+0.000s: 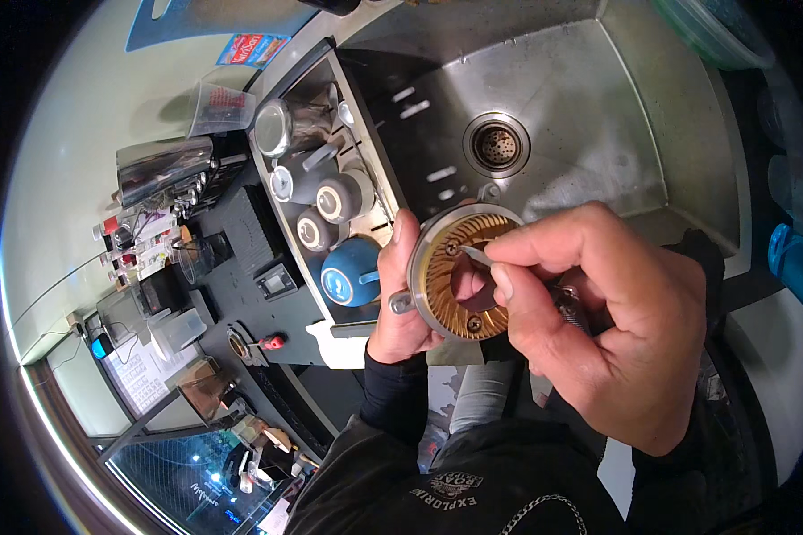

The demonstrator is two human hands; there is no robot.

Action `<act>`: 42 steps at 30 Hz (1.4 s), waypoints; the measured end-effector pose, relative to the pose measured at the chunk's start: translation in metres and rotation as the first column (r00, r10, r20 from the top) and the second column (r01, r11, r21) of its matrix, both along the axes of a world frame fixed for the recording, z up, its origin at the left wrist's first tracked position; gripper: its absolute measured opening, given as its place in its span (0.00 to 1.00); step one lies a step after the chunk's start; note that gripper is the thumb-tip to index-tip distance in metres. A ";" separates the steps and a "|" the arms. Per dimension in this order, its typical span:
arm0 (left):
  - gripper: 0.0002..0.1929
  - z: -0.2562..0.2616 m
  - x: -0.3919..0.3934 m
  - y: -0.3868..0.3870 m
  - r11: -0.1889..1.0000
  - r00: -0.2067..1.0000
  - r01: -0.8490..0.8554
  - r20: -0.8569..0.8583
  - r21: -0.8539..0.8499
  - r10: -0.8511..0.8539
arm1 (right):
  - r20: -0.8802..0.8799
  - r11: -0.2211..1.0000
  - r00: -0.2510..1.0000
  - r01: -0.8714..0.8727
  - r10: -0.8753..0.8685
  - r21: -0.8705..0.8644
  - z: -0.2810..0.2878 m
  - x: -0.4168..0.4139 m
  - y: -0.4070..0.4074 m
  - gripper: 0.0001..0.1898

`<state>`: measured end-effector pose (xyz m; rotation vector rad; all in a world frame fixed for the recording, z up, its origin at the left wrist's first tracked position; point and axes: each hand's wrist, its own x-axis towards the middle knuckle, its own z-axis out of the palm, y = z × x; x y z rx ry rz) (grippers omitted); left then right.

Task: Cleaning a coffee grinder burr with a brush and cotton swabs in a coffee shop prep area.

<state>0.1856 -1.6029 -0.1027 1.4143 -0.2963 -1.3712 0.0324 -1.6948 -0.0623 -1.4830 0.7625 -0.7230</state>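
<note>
My left hand [399, 294] holds a round metal carrier from its left side, thumb along the rim. Set in it is a gold-coloured grinder burr [439, 287] with slanted teeth, two visible screw heads and a central hole. Between thumb and forefinger of my right hand [609, 328] is a small, thin, pale tool [474, 255], whose tip reaches the burr beside the upper screw. Most of this tool is hidden by the fingers. A metal coil spring [571, 304] shows beneath the right hand. A silver lug [401, 303] sticks out from the carrier's left.
Beyond the hands lies a stainless-steel sink [575, 100] with a round drain [497, 144]. On its left, a drying tray [365, 114] bears upturned cups, including a blue mug [349, 271]. A red-handled tool [271, 342] rests on the dark counter [288, 314].
</note>
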 end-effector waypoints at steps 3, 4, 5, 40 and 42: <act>0.43 0.000 0.000 0.000 1.000 1.000 0.008 0.000 -0.006 -0.008 | -0.009 0.997 1.000 0.002 -0.003 -0.078 -0.002 0.001 -0.001 0.07; 0.43 0.001 0.000 -0.001 1.000 1.000 0.011 -0.001 -0.007 -0.011 | -0.009 0.997 1.000 0.004 -0.005 -0.078 -0.002 0.001 -0.001 0.07; 0.43 0.001 0.000 -0.001 1.000 1.000 0.010 -0.002 -0.008 -0.010 | -0.002 0.994 1.000 0.006 -0.006 -0.105 -0.003 0.001 -0.002 0.07; 0.43 0.052 -0.030 -0.001 0.955 0.890 0.026 -0.427 -0.294 -0.156 | -0.217 0.973 0.949 0.215 -0.228 -0.083 0.072 -0.072 0.026 0.09; 0.44 0.069 -0.030 -0.001 0.940 0.828 0.038 -0.516 -0.338 -0.219 | -0.202 0.951 0.932 0.276 -0.301 -0.141 0.089 -0.066 0.027 0.11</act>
